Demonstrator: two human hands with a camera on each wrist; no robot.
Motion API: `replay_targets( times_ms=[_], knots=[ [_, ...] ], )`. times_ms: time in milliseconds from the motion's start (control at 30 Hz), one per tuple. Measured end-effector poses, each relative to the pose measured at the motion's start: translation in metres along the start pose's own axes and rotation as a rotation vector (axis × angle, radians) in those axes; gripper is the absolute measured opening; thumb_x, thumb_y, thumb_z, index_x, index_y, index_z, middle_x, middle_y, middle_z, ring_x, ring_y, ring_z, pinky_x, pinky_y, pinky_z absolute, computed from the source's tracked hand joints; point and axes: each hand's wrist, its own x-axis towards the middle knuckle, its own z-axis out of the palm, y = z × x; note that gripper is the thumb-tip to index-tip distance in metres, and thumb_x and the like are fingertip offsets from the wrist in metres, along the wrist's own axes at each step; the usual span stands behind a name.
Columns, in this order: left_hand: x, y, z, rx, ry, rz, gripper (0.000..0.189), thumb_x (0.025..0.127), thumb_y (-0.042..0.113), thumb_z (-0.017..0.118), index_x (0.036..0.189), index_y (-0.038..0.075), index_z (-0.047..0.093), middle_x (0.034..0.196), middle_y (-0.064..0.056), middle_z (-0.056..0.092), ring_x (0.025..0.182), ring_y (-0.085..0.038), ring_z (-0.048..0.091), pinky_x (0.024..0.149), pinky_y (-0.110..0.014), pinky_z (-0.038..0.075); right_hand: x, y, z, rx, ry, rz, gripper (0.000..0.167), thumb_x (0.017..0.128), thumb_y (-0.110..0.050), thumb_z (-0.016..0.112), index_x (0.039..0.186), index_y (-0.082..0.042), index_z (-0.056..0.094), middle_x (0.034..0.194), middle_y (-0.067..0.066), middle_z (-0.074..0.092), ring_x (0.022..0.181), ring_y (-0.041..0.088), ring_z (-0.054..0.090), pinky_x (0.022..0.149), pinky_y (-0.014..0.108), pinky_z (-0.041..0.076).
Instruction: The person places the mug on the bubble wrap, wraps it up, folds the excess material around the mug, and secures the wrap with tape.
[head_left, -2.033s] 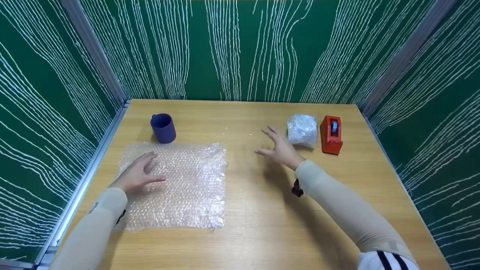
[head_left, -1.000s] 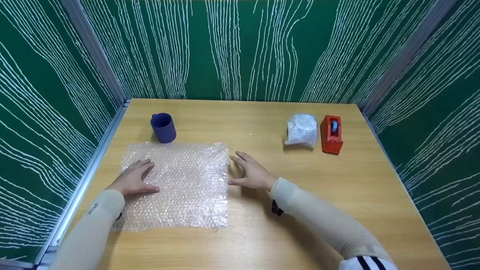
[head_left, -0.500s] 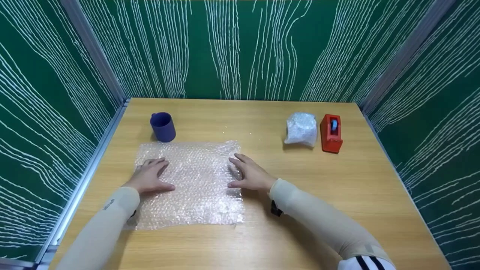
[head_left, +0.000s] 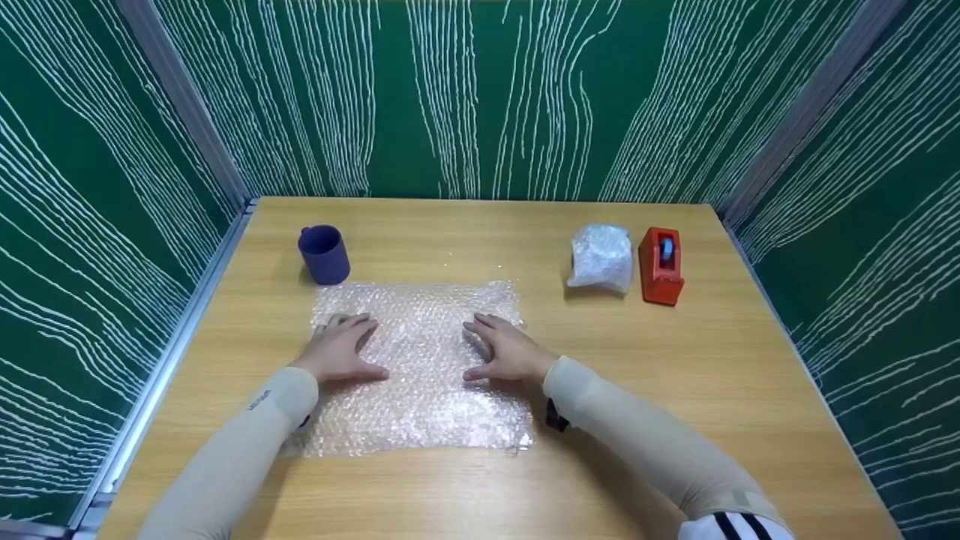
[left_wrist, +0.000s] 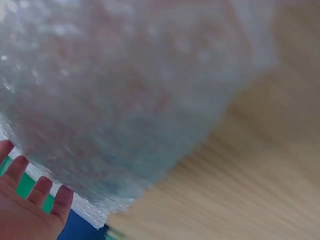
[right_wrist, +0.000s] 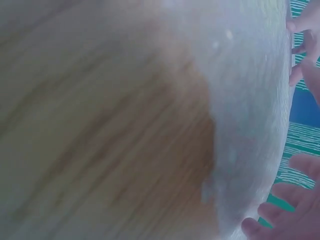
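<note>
A square sheet of clear bubble wrap (head_left: 427, 420) lies flat on the wooden table. On its left part my left hand (head_left: 341, 351) rests, fingers spread and thumb pointing inward. My right hand (head_left: 511, 352) rests on the sheet's right part, also with fingers apart. In the left wrist view, the fingertips of my left hand (left_wrist: 30, 205) touch the bubble wrap (left_wrist: 110, 100). The right wrist view has my right hand (right_wrist: 295, 210) at the edge of the wrap (right_wrist: 250, 100). Just behind the sheet's left back corner stands a purple mug (head_left: 325, 256).
At the back right sits a bundle covered in bubble wrap (head_left: 601, 257), with a red tape dispenser (head_left: 661, 267) beside it. Green panels with white wavy lines (head_left: 510, 97) enclose the wooden table (head_left: 420, 495) at the back and sides.
My right hand has come leftward and toward the front onto the sheet. Under my left hand, the bubble wrap has slid right toward the middle of the table. Mug and dispenser stay put.
</note>
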Motion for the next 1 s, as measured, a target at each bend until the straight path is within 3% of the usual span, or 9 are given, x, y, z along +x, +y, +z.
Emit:
replay_targets(
  times_ms=[567,800,1000],
  knots=[
    [0.028,0.037,0.009,-0.039,0.011,0.069,0.112,0.077,0.073,0.085,0.166,0.018,0.045,0.177,-0.009,0.036,0.162,-0.043,0.028,0.132,-0.07,0.022,-0.027,0.037,-0.016,-0.068,-0.006,0.051,0.108,0.08,-0.054,0.093,0.164,-0.005,0.046,0.175,0.023,0.034,0.162,0.051,0.029,0.133,0.067,0.026],
    [0.034,0.039,0.009,-0.067,0.055,0.111,0.108,0.081,0.066,0.087,0.165,0.011,0.046,0.176,-0.014,0.037,0.163,-0.043,0.028,0.132,-0.07,0.023,-0.039,0.048,-0.022,-0.055,0.014,0.064,0.108,0.08,-0.053,0.094,0.163,-0.004,0.047,0.174,0.025,0.035,0.161,0.052,0.03,0.132,0.068,0.025],
    [0.035,0.037,0.003,-0.142,0.107,0.095,0.105,0.085,0.059,0.088,0.166,0.009,0.044,0.175,-0.017,0.037,0.163,-0.046,0.028,0.132,-0.069,0.023,-0.049,0.056,-0.027,-0.037,0.014,0.104,0.108,0.08,-0.052,0.094,0.164,-0.005,0.046,0.175,0.024,0.034,0.162,0.051,0.029,0.133,0.067,0.023]
  ],
)
